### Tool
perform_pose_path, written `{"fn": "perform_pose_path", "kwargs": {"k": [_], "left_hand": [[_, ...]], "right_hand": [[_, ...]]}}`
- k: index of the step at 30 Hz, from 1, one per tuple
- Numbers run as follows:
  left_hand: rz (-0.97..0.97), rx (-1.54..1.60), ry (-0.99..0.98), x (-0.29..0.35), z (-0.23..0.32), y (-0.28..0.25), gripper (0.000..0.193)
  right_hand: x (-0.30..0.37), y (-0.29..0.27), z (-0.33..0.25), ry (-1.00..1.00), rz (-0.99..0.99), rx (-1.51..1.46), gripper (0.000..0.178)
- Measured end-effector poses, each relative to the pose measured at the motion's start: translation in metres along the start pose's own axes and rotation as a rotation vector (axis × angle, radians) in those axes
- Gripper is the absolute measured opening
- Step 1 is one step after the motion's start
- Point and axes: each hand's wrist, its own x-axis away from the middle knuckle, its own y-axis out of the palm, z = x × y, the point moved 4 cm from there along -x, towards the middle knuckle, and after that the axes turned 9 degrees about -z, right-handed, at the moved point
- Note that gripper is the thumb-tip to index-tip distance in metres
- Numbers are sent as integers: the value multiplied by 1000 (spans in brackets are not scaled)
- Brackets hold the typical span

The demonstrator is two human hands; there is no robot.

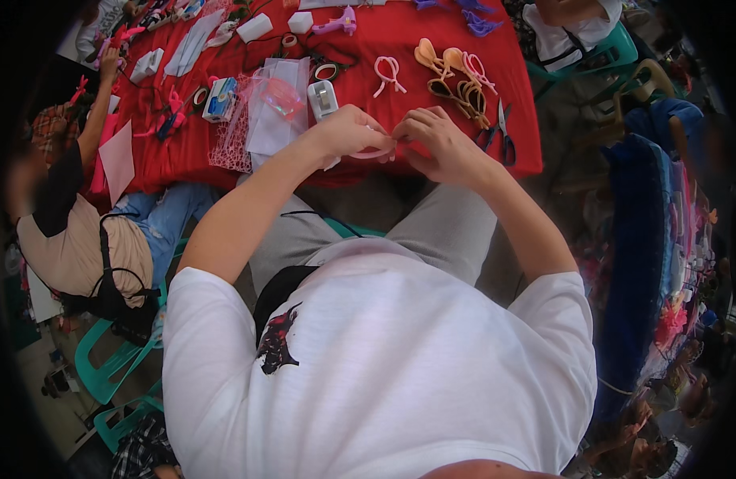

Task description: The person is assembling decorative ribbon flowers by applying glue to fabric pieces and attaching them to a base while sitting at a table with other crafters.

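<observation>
At the near edge of the red table, my left hand (350,132) is closed with its fingers pinched on a pale pink curved strip (371,154). The strip bends below that hand toward my right hand (436,145). My right fingertips meet the left ones, pinched together at the strip's end; what lies between them is too small to make out. A white tape dispenser (323,100) stands just beyond my left hand. Further off lies a pink twisted loop (389,75). To the right are orange and brown looped pieces (454,80) and dark-handled scissors (503,137).
Left of my hands lie white sheets (274,120), pink netting (234,136) and a blue-and-white box (220,99). A pink glue gun (336,21) lies at the back. Another person (104,231) sits at the left with an arm over the red tablecloth (432,24).
</observation>
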Motion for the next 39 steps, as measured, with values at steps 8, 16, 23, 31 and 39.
{"fn": "perform_pose_path", "kwargs": {"k": [8,16,23,31,39], "left_hand": [[-126,454,-119,6,5,0,15],[-229,471,-49,17,16,7,17],[-255,428,7,29,31,21,19],[-361,532,29,50,47,42,19],[-127,136,113,70,85,40,18]], "right_hand": [[10,-17,-18,-340,228,650,33],[16,-23,-28,-361,328,797,31],[22,-29,-38,-351,305,818,30],[24,-47,-61,-494,396,854,18],[16,-63,-69,-235,454,536,28]]}}
